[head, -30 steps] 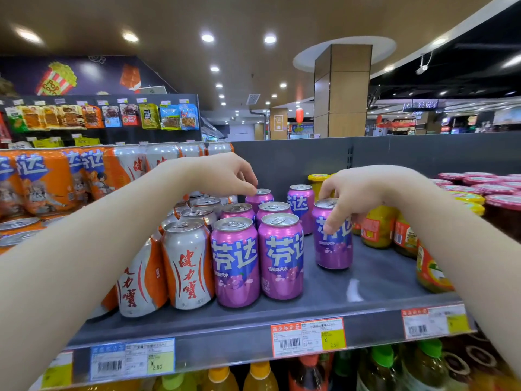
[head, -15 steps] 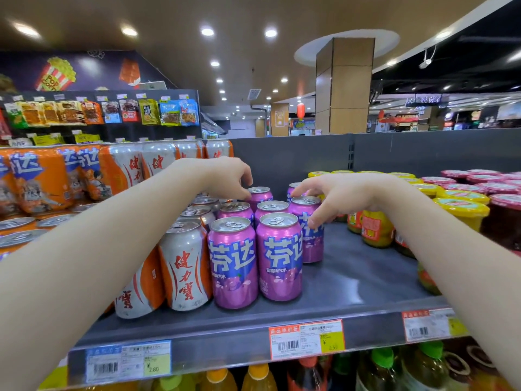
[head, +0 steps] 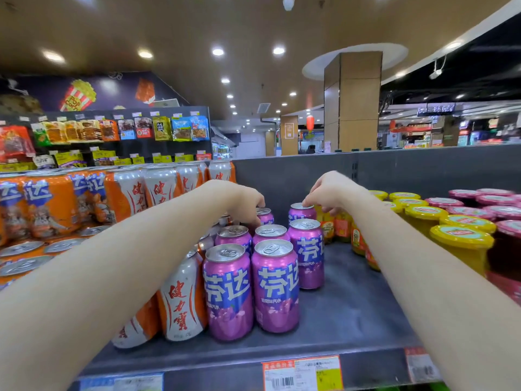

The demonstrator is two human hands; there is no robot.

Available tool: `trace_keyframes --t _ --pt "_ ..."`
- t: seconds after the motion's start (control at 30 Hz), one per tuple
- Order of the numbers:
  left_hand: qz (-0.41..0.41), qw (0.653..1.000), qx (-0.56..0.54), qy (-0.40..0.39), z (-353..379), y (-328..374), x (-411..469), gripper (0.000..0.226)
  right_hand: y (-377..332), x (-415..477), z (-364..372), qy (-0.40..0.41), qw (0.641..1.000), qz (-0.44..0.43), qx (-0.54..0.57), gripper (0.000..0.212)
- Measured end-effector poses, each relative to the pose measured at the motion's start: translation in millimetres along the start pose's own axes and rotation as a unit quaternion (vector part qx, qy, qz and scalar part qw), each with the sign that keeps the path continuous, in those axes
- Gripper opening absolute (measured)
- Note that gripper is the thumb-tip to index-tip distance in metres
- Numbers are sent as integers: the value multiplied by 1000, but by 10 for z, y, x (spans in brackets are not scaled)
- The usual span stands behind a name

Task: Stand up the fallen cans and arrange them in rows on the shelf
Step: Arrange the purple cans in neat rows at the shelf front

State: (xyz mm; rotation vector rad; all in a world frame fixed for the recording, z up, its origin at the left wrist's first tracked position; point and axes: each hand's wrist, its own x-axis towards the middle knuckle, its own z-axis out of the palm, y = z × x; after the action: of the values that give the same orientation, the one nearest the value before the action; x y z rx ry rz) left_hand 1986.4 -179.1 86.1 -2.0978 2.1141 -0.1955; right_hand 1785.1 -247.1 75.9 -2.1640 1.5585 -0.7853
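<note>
Several purple cans stand upright in rows on the grey shelf [head: 355, 309], the two nearest at the front [head: 228, 292] [head: 277, 286] and a third [head: 306, 251] to their right. My left hand [head: 246, 203] reaches over the group, fingers curled down round a rear purple can [head: 266, 215]. My right hand [head: 329, 193] pinches the top rim of another rear purple can [head: 303, 213], which stands upright behind the third column. No fallen can shows.
White-and-orange cans [head: 183, 300] stand left of the purple ones, with orange shrink-wrapped packs [head: 50, 204] beyond. Yellow-lidded jars [head: 459, 244] and pink-lidded jars [head: 504, 213] crowd the right. A grey back panel [head: 394, 170] closes the shelf; bare shelf lies between cans and jars.
My right hand carried a purple can left against the group, left it there and now sits on the can behind. My left hand stayed at the rear cans. The view moved closer.
</note>
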Motion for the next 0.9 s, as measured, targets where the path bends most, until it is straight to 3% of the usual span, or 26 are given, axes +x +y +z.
trace_keyframes --t 0.1,0.23,0.5,0.67,0.77,0.9 --pt "7 1000 12 -11 -43 73 27 70 -16 149 135 -19 995 9 -93 64" --pt "9 1000 13 -4 -59 65 57 71 111 254 249 -87 993 53 -55 77" --pt "6 999 -49 -5 -56 -4 34 76 257 235 392 -56 997 21 52 50" --pt "21 995 -91 22 -10 -41 39 66 278 136 407 7 998 -12 67 58" --pt "36 995 -88 34 -47 -38 -22 66 185 21 259 61 992 -49 102 53" --pt "39 983 -143 112 -143 -161 -107 66 -31 -173 -66 113 965 -111 209 46"
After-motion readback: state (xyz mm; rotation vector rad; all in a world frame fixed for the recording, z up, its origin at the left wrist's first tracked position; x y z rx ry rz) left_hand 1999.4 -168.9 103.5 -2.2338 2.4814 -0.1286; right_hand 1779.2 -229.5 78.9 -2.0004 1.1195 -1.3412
